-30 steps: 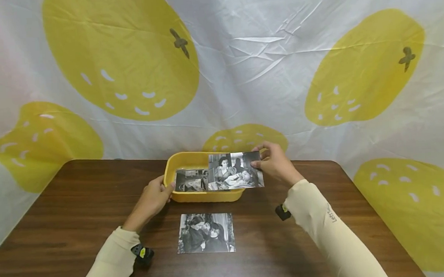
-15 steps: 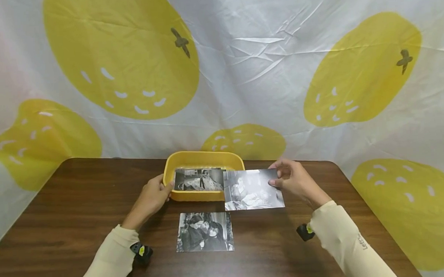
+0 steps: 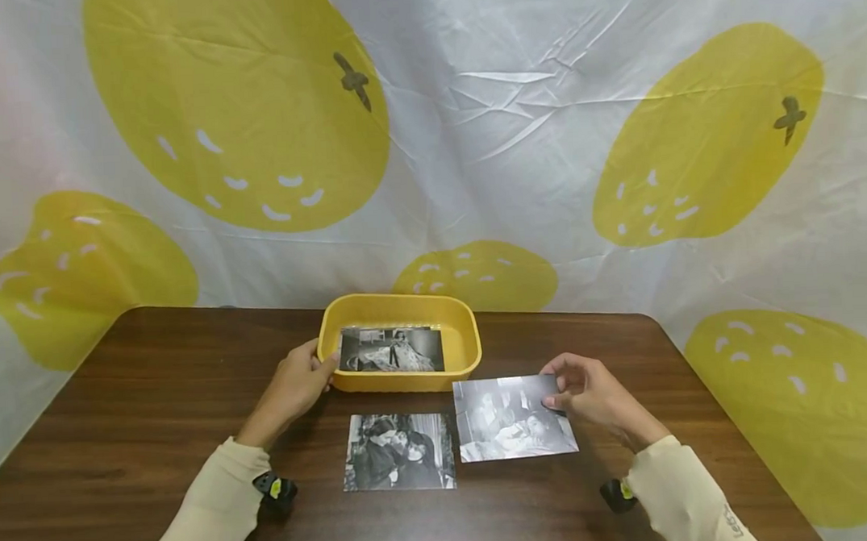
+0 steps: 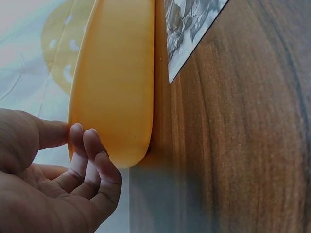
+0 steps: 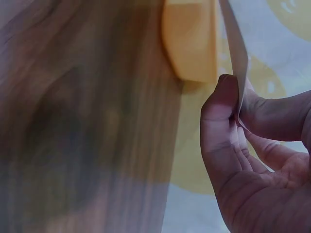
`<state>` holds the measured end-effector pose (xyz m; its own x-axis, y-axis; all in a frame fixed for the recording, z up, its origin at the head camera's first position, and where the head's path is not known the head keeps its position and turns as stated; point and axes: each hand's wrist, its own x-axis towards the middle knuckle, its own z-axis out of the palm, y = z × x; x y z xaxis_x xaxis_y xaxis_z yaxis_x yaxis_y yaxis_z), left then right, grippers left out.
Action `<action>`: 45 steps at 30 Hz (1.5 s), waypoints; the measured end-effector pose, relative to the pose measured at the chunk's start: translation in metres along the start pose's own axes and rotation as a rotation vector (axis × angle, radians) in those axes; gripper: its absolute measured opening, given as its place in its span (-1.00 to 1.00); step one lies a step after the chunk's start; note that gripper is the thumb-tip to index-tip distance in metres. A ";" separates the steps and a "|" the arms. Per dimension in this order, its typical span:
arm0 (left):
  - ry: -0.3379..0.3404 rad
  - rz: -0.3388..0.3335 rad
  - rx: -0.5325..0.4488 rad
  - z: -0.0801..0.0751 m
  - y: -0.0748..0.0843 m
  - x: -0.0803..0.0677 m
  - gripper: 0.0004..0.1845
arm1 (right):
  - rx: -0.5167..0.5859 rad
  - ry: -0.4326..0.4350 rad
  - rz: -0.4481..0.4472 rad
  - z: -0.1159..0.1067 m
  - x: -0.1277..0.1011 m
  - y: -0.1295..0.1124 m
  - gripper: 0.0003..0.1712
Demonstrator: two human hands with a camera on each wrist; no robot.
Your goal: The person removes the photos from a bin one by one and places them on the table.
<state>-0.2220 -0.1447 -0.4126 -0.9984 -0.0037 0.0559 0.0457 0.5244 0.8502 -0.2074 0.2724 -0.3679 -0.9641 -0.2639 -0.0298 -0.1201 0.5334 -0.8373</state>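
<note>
A yellow tray (image 3: 467,339) (image 4: 116,82) (image 5: 192,43) stands mid-table with one black-and-white photo (image 3: 391,351) lying in it. My left hand (image 3: 298,384) (image 4: 58,184) holds the tray's left end, thumb on the rim and fingers curled by the outer wall. A second photo (image 3: 399,452) (image 4: 189,29) lies flat on the table in front of the tray. My right hand (image 3: 587,393) (image 5: 243,145) pinches the right edge of a third photo (image 3: 514,418) (image 5: 233,43) between thumb and fingers, low over the table just right of the lying photo.
The dark wooden table (image 3: 120,413) has rounded far corners. A white cloth with large yellow lemon shapes (image 3: 237,109) hangs close behind its far edge. Both arms wear cream sleeves with small black wrist cameras (image 3: 274,491).
My right hand has carried its photo from over the tray to the right and down toward the table, beside the lying photo. The left hand has stayed on the tray.
</note>
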 end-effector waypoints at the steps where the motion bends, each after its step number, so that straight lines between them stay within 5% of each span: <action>1: -0.001 -0.001 0.000 0.000 0.000 0.000 -0.58 | -0.014 0.002 0.001 0.001 -0.001 0.003 -0.58; 10: -0.014 -0.014 -0.006 -0.001 0.001 -0.002 -0.56 | -0.073 0.002 0.034 0.010 -0.008 0.022 -0.59; 30: 0.001 -0.015 0.007 -0.001 0.003 -0.002 -0.62 | -0.466 0.094 0.045 0.027 -0.004 0.031 -0.57; 45: 0.000 -0.011 0.001 0.000 0.002 -0.001 -0.62 | -0.492 0.084 0.101 0.025 -0.001 0.031 -0.56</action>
<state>-0.2206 -0.1437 -0.4109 -0.9989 -0.0100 0.0466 0.0344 0.5251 0.8504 -0.2040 0.2693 -0.4076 -0.9900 -0.1365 -0.0366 -0.1028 0.8735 -0.4758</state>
